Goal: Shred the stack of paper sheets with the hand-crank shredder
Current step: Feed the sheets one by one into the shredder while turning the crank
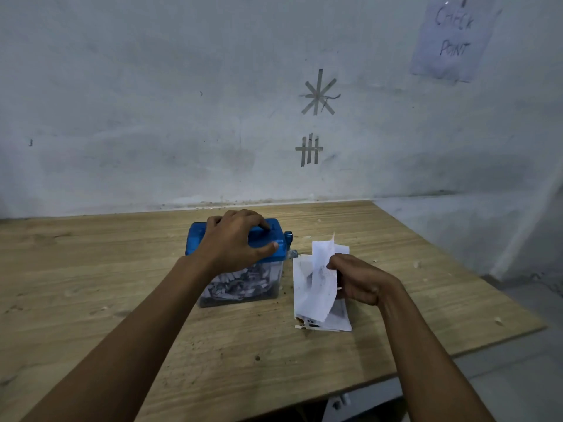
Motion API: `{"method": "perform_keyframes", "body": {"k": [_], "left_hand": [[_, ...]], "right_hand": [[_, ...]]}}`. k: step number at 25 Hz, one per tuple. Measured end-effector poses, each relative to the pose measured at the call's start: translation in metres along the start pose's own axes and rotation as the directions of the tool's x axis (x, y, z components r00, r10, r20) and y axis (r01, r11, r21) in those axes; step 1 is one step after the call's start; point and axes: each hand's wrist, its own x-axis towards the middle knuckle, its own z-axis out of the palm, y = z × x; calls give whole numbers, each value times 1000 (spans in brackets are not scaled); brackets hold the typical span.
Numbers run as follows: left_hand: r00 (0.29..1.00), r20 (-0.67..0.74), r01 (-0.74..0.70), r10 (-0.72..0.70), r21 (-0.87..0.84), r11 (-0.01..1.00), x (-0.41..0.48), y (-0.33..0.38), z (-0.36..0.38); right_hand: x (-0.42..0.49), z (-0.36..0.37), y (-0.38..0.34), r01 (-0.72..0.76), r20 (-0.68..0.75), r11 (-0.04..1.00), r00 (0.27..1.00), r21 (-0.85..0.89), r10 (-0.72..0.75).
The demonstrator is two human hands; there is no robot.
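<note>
The hand-crank shredder has a blue top and a clear bin part full of paper shreds. It stands at the middle of the wooden table. My left hand grips the blue top from above, fingers over the far side and thumb on the near side. The small crank knob sticks out on the shredder's right. Just right of the bin lies the stack of paper sheets. My right hand pinches one torn sheet and holds it lifted above the stack.
A grey wall with tape marks rises right behind the table. A paper note hangs at the upper right. The table's right edge runs diagonally, with floor beyond it. Small paper scraps dot the tabletop.
</note>
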Motion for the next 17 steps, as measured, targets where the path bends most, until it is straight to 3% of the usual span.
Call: {"method": "perform_keyframes", "body": {"k": [8,14,17], "left_hand": [[1000,1,15,-15,-19,1000,-2,3,-3],[1000,4,20,-20,-31,999,-1,4,-6],[998,-7,55,-57,-151,987,0,2,-4]], "right_hand": [[-1,3,-6,14,30,1000,999,-7,-14],[-16,-1,-40,292,-102,955,950,-41,-295],[-23,3,-62,418,-159,907,893,-47,-420]]}}
